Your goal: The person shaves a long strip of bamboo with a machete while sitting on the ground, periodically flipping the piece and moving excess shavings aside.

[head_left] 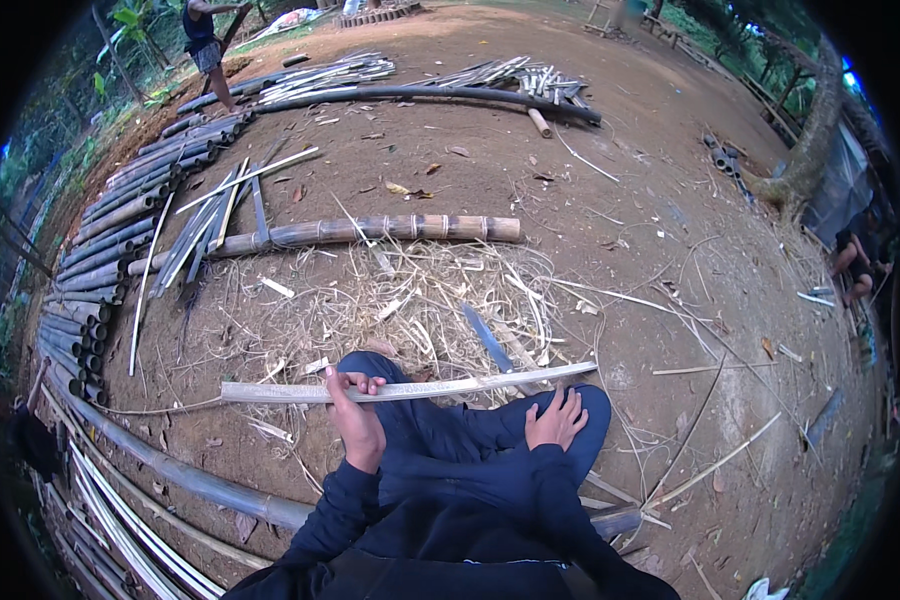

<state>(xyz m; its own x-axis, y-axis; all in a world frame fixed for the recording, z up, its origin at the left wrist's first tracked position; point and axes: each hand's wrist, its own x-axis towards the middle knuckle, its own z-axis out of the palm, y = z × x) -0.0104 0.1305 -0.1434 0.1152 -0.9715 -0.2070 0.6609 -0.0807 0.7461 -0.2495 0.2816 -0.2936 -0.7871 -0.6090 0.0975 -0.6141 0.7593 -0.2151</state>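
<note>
A pale split bamboo strip (430, 387) lies crosswise above my lap. My left hand (356, 415) grips it left of its middle, the thumb on the near side and the fingers curled around it. The strip's right end reaches past my right knee. My right hand (557, 419) rests flat on my right thigh with its fingers spread, holding nothing. On the ground just beyond my legs lies a knife with a broad grey blade (486, 338); its handle is hidden or hard to make out. Curled bamboo shavings (420, 310) are strewn around the blade.
A thick bamboo pole (370, 230) lies beyond the shavings, with split strips (215, 222) leaning across its left part. Stacked dark bamboo lengths (120, 215) line the left. Another dark pole (200, 480) runs behind me. One person (207, 50) stands far left; another (852, 265) is at the right edge.
</note>
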